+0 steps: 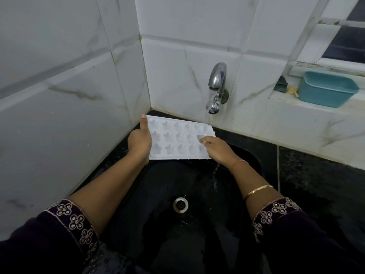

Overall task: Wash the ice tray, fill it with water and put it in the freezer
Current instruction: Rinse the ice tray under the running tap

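A white ice tray (177, 139) with star-shaped cups is held level over the far end of the black sink (248, 155), under the wall tap (217, 84). Water runs from the tap onto the tray's right end and drips off its right front corner into the sink. My left hand (139, 141) grips the tray's left end, thumb up along the edge. My right hand (214, 148) is at the tray's right end with curled fingertips in or on a cup; whether it grips the tray I cannot tell.
The sink drain (180, 204) lies below the tray. Tiled walls close in at the left and back. On the ledge at the right stand a teal plastic tub (325, 89), a dark scrub pad (281, 85) and a small soap piece (292, 89). Black counter (316, 175) extends right.
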`<state>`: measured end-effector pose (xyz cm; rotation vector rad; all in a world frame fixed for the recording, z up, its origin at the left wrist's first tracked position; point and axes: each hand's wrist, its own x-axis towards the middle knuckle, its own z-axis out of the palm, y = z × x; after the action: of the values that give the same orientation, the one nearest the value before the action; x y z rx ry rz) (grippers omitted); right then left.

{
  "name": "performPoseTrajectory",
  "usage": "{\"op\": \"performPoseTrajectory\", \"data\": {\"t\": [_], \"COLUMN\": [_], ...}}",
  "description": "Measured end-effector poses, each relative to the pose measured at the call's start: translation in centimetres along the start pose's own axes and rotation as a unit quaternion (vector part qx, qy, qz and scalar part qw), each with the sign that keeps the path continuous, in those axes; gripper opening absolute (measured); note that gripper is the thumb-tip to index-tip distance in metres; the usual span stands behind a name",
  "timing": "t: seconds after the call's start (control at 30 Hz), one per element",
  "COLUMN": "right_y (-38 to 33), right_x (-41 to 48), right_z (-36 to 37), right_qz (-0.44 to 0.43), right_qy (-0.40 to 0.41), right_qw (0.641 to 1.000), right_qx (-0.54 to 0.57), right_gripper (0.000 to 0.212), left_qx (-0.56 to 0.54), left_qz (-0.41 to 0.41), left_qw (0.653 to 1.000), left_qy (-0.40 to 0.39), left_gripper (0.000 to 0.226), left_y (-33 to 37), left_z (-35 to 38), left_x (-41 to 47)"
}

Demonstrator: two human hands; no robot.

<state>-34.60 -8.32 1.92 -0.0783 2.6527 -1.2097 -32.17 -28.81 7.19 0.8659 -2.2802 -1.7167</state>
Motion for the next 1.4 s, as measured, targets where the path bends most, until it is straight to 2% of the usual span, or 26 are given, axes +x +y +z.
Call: {"op": "performPoseTrajectory", "data": {"t": [0.1,0.27,0.47,0.67,0.83,0.9,1.03,1.23,1.33,1.4], "right_y": [-0.8,-1.0,-1.2,-0.7,-0.3,-0.7,-0.9,-0.2,0.1,0.2], "right_x": [0.2,-0.6,-0.2,-0.5,-0.1,0.0,-0.4,-0.8,-0.8,-0.4], "right_z": [0.0,0.2,0.0,-0.1,-0.2,-0.1,0.6,0.1,-0.5,-0.7], "right_qz": [0.010,-0.004,0.015,-0.004,0.028,0.034,0.024,0.024,0.014,0.005], "right_qy": [0.027,-0.015,0.027,-0.038,0.016,0.027,0.000,-0.023,-0.035,-0.014], "right_qw": [0.999,0.997,1.000,0.999,0.999,0.998,1.000,0.997,0.999,0.999], "right_qx": [-0.026,0.072,0.004,0.030,-0.031,-0.043,0.014,0.065,0.039,-0.029], "right_gripper": [0.034,0.037,0.034,0.037,0.027,0.030,0.039,0.039,0.037,0.034], "left_qx": [0.002,-0.003,-0.001,0.003,-0.003,-0.020,-0.032,-0.001,0.008,0.000], "left_qz": [-0.007,-0.008,-0.009,-0.003,-0.009,-0.022,-0.030,0.001,0.007,0.007], "left_qw": [1.000,1.000,1.000,1.000,1.000,1.000,0.999,1.000,1.000,1.000], "left_qy": [-0.005,0.006,0.001,0.013,-0.001,-0.005,0.003,0.018,0.014,0.009], "left_gripper": [0.053,0.055,0.055,0.056,0.056,0.055,0.054,0.054,0.055,0.054], "left_y": [-0.3,-0.1,-0.3,-0.2,-0.9,-1.1,-1.0,-0.8,-0.8,-0.9], "left_z": [0.4,-0.1,0.3,0.1,0.7,0.9,0.8,0.5,0.3,0.5], "left_x": [-0.2,0.2,0.0,0.1,0.2,0.2,0.2,0.1,0.2,0.2]}}
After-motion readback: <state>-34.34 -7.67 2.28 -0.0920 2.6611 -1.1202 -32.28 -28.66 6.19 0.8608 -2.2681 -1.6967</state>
